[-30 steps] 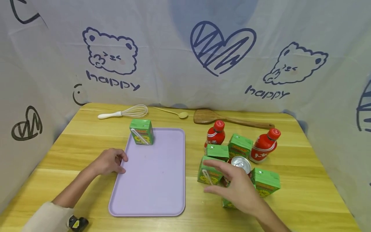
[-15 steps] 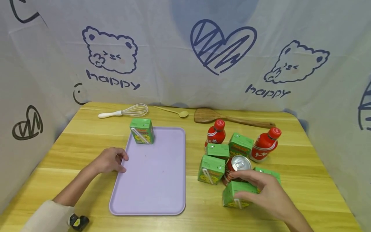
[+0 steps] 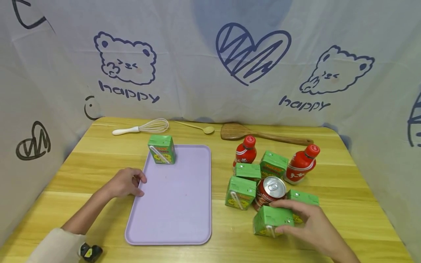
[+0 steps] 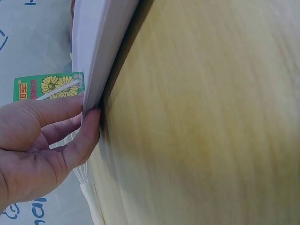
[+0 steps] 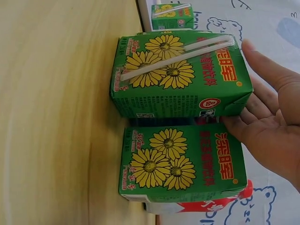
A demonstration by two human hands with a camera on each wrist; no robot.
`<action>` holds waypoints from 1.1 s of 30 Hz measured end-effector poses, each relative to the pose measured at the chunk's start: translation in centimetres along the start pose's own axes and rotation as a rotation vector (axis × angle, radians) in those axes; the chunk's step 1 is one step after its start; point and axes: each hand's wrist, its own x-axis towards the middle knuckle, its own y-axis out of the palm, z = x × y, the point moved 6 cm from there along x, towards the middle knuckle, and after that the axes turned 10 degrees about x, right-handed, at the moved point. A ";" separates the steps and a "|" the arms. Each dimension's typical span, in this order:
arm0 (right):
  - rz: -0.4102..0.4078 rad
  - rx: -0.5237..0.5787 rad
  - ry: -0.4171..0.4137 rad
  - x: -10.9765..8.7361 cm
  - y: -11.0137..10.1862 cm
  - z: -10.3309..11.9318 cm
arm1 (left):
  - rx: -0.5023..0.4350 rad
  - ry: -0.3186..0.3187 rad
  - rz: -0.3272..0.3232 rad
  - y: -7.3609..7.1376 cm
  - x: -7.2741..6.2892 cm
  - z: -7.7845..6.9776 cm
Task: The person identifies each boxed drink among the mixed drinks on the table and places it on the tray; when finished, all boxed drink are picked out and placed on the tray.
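Observation:
My left hand (image 3: 126, 182) pinches the left rim of the lilac tray (image 3: 171, 208); in the left wrist view the thumb (image 4: 89, 129) is on the rim's outer side, with fingers across from it. A green drink carton (image 3: 161, 149) with a white straw stands at the tray's far left corner. My right hand (image 3: 310, 223) holds another green drink carton (image 3: 273, 219), the front one of the group at right. Its thumb is at the straw side and its fingers reach behind. The right wrist view shows this carton (image 5: 178, 70) upright on the table beside another carton (image 5: 183, 161).
Around a dark red can (image 3: 271, 190) stand several green cartons (image 3: 240, 193) and two red bottles (image 3: 245, 151), (image 3: 299, 164). Along the table's back edge lie a whisk (image 3: 144, 127), a yellow spoon (image 3: 207, 129) and a wooden spatula (image 3: 235, 131). A printed cloth (image 3: 187, 65) hangs behind.
My right hand has moved right and toward the front from above the can and cartons, down around the front carton. The left hand has stayed at the tray rim.

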 end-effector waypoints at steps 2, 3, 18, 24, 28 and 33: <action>-0.016 -0.036 -0.015 -0.1 0.1 -0.1 | -0.005 0.000 0.002 0.0 0.0 0.0; -0.024 -0.053 -0.029 -0.2 0.2 -0.2 | -0.008 -0.004 0.002 0.0 0.0 0.1; -0.083 0.026 -0.022 -0.9 1.0 -1.9 | 0.002 -0.002 0.002 0.0 0.2 0.2; -0.098 -0.010 -0.030 -0.8 0.8 -1.4 | 0.003 0.003 0.000 0.0 0.1 0.1; -0.105 -0.031 -0.048 -0.7 0.5 -0.8 | 0.005 0.005 -0.002 -0.1 0.1 0.1; -0.081 -0.017 -0.079 -0.3 0.7 0.2 | 0.004 -0.002 -0.004 0.0 0.1 0.1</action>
